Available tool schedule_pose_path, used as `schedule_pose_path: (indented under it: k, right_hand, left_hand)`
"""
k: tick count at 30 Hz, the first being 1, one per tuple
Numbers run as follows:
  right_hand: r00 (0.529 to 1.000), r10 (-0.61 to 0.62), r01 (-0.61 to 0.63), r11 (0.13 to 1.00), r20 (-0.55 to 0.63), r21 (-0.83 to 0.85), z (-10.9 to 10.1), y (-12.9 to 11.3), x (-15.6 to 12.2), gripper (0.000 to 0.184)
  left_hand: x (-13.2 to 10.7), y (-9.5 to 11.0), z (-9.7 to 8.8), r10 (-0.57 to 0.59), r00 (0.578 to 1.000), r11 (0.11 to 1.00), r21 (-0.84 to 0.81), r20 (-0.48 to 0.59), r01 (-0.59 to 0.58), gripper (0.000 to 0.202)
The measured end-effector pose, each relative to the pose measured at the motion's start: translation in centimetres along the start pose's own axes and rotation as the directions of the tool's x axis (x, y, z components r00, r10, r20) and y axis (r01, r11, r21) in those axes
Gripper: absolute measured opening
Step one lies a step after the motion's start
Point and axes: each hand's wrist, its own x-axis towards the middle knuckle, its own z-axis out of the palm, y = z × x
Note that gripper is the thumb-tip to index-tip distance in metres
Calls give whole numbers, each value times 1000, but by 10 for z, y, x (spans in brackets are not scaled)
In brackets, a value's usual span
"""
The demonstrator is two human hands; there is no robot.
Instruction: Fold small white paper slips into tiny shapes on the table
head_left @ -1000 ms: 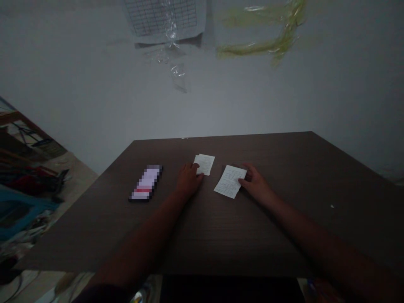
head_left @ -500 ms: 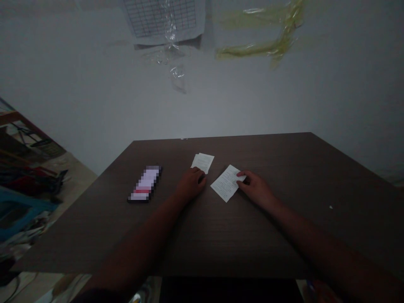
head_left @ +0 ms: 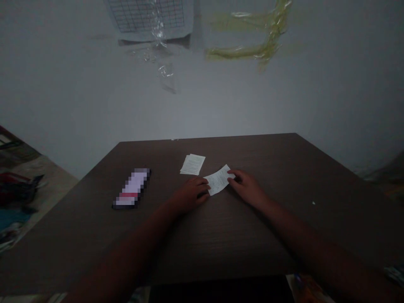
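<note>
Paper slip (head_left: 217,182), left hand (head_left: 189,194) moved onto it, right hand (head_left: 248,189) holding

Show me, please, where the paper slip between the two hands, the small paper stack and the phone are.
paper slip (head_left: 217,182): head view, middle of its printed face.
paper stack (head_left: 192,164): head view, centre of the top sheet.
phone (head_left: 131,194): head view, middle of the screen.

Plain room: wooden desk (head_left: 252,235) against wall (head_left: 284,101) bearing taped chart (head_left: 148,14).
</note>
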Motion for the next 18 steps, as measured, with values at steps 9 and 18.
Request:
schedule_pose_path:
  k: [9, 18]
  right_hand:
    - [984, 115, -68, 948, -135, 312, 2, -2, 0, 32]
    - [994, -49, 73, 965, -99, 254, 7, -8, -6, 19]
  left_hand:
    - [1, -7, -1, 16, 1000, 1000, 4, 27, -16, 24]
    - [-1, -3, -4, 26, 998, 1000, -14, 52, -25, 23]
